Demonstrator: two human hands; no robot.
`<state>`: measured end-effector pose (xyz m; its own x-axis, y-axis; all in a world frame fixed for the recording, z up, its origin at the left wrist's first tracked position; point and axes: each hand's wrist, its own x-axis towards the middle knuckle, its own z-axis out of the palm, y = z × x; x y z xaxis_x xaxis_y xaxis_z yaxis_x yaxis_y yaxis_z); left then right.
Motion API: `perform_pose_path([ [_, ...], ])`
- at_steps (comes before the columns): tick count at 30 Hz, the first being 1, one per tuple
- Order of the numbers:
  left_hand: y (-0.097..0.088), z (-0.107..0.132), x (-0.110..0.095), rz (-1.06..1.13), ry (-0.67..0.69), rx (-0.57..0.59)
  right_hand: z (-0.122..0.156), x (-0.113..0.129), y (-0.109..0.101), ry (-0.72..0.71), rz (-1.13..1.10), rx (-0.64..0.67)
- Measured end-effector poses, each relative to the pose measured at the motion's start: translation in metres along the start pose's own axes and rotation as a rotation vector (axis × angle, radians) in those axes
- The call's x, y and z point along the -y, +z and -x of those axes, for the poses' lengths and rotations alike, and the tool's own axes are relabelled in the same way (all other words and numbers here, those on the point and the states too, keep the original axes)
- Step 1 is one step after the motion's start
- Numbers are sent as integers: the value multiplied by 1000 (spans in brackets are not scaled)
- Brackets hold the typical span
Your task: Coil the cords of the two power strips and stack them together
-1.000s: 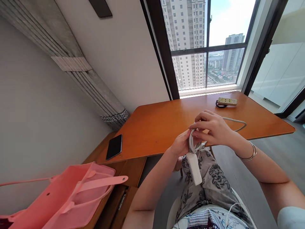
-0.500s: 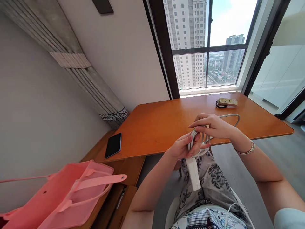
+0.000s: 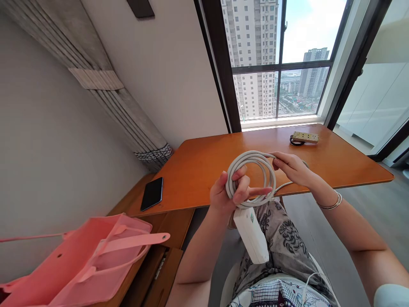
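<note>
1. At far left sits one pink bag (image 3: 96, 256), with one phone (image 3: 152, 193) on the tabletop (image 3: 204, 166)
2. Over the lap, the left hand (image 3: 223, 194) is closed around one cord coil (image 3: 252, 154) held upright; one white power strip (image 3: 251, 234) hangs below it, long axis slanting down-right
3. Touching the coil's upper right, the right hand (image 3: 292, 167) pinches it
4. Far back lies one second power strip (image 3: 306, 137)

Pink bag (image 3: 79, 264): cut off by left and bottom edges. Left hand (image 3: 223, 194): palm hidden behind cord coil (image 3: 252, 156). Loose cord end lost behind right hand (image 3: 292, 166). White power strip (image 3: 251, 234): green label too small to read. Far power strip (image 3: 306, 137): sockets too small to count, black cable (image 3: 295, 142) partly beneath it. Dark wall panel (image 3: 140, 7): clipped by top edge.
</note>
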<state>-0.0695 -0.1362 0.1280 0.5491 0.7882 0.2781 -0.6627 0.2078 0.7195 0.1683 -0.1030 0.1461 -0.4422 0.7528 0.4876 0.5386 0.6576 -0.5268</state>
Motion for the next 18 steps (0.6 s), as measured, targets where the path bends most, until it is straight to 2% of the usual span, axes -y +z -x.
perform_pose_path([
  [2, 2, -1, -7, -25, 107, -98, 4, -3, 6, 21, 66, -20],
  [5, 3, -4, -20, -76, 252, -159, 11, -10, 15, 46, 99, -29],
  [10, 3, -9, -43, -126, 455, -249, 29, -23, 30, 131, -77, 33],
  [14, 4, -16, -45, -182, 447, -256, 43, -11, 45, 26, -18, 148],
  [18, 4, -21, -31, -386, 367, -106, 48, 17, 44, -47, 242, 292],
])
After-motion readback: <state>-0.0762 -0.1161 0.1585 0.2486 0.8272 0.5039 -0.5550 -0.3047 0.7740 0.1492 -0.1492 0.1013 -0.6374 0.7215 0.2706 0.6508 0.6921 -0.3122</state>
